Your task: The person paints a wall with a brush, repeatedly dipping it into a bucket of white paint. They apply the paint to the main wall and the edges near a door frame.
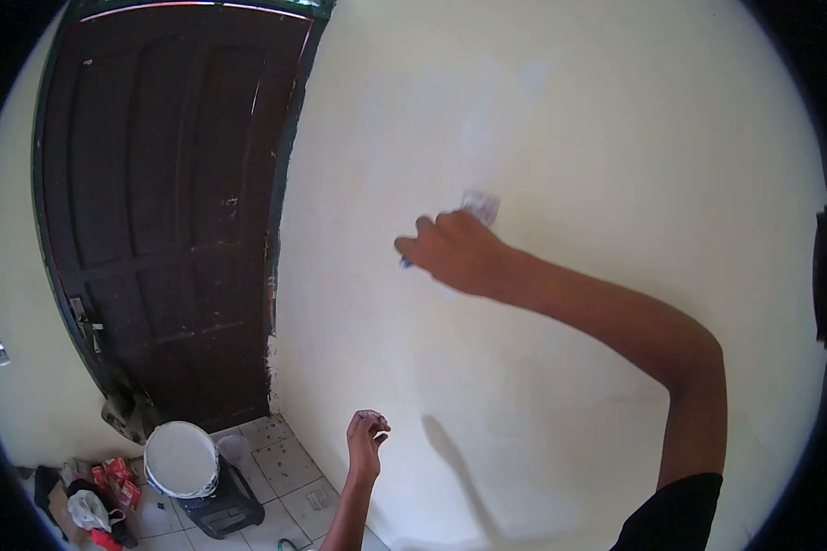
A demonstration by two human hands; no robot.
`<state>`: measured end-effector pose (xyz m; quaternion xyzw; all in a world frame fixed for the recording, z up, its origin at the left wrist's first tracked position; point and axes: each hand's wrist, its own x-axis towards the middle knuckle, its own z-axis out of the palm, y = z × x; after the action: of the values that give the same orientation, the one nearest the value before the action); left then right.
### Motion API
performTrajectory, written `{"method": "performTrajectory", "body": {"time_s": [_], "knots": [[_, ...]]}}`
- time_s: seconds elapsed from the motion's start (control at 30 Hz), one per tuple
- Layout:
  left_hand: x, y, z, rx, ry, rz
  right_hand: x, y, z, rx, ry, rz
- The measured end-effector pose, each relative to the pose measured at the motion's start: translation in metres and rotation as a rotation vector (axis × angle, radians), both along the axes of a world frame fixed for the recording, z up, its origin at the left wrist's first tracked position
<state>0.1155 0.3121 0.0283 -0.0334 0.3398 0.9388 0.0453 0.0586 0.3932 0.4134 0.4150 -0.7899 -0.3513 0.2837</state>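
Observation:
My right hand (455, 250) is raised against the pale cream wall (570, 413), its fingers closed round a tool. A light, greyish flat end of the tool (481, 207) shows above the knuckles, and a small blue bit shows below the fingers; the rest is hidden by the hand. Lower down, my left hand (368, 430) hangs in front of the wall with its fingers curled and thumb apart, nothing visible between them. Faint bluish-white patches mark the wall above my right hand.
A dark brown door (175, 220) stands at the left. Below it, a white-topped bucket (182, 459) rests on a dark stool (220, 510). Bags and red packets (119, 477) lie on the tiled floor (289, 464). A dark object (825, 275) is at the right edge.

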Motion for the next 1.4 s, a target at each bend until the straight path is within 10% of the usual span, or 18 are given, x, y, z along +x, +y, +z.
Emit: {"method": "performTrajectory", "body": {"time_s": [0.37, 0.63, 0.83, 1.13, 1.4], "knots": [[-0.007, -0.01, -0.01, -0.003, -0.035, -0.106, -0.002, 0.029, 0.099, -0.856, -0.378, -0.268], [0.005, -0.024, 0.006, -0.067, 0.023, -0.098, 0.057, 0.034, 0.179, -0.372, 0.519, -0.184], [-0.002, -0.02, 0.002, -0.066, -0.007, -0.101, 0.018, 0.064, 0.136, -0.155, 0.597, -0.359], [0.003, -0.035, 0.018, -0.084, 0.031, -0.16, 0.006, 0.046, -0.114, -0.073, -0.061, -0.092], [0.007, -0.035, 0.025, -0.099, 0.028, -0.153, 0.014, 0.079, -0.048, -0.599, -0.26, -0.279]]}}
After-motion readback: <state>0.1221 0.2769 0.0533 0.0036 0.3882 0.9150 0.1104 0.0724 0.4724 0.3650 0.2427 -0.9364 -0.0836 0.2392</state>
